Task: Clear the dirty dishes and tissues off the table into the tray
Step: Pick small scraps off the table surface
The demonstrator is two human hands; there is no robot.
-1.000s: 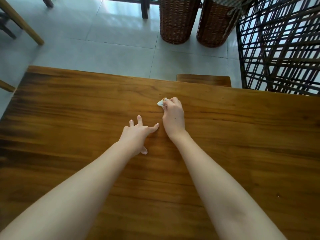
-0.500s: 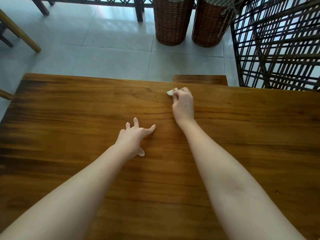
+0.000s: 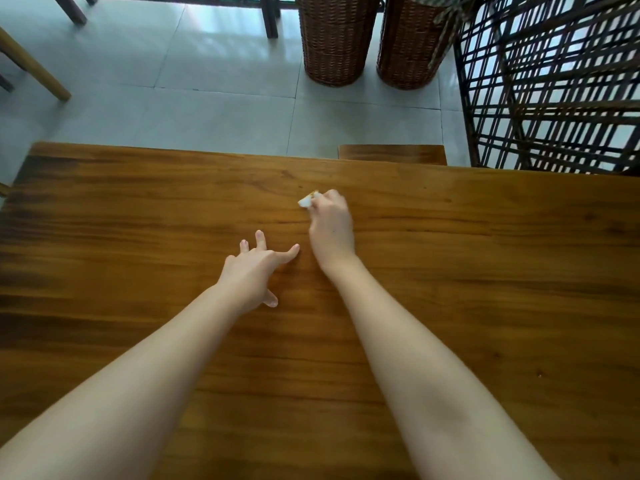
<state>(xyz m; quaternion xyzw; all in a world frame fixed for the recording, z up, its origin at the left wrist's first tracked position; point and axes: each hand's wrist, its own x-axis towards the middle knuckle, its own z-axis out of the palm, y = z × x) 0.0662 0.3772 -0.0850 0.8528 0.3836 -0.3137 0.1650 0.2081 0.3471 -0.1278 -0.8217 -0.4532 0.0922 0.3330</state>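
Observation:
My right hand [image 3: 330,226] has its fingers curled round a small white tissue [image 3: 306,200] with a yellowish stain, held against the wooden table [image 3: 485,271] near the middle of its far half. Only a corner of the tissue shows past my fingertips. My left hand [image 3: 254,273] rests on the table just left of my right wrist, with its fingers spread and fingertips touching the wood. No tray and no dishes are in view.
A wooden seat [image 3: 391,154] stands against the table's far edge. Two tall wicker baskets [image 3: 334,39] stand on the tiled floor beyond it, with a dark lattice screen [image 3: 554,81] at the right. Chair legs [image 3: 34,67] show at the far left.
My right hand slid the tissue away toward the far edge, then back nearer and a little left. My left hand has stayed planted in place.

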